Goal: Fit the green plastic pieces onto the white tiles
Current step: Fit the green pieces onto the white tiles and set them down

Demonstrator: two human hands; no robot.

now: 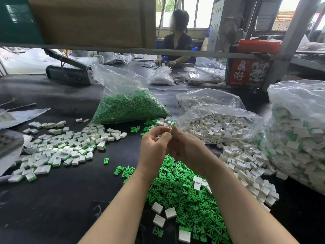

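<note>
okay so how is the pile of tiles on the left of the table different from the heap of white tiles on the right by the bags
The spread pile of white tiles with green edges on the left looks assembled, green plastic showing along their sides; the loose heap of plain white plastic tiles on the right shows almost no green. The left pile lies flat and scattered across the black table; the right heap is banked up against the clear plastic bag of tiles. Both hold small rectangular white tiles.
</note>
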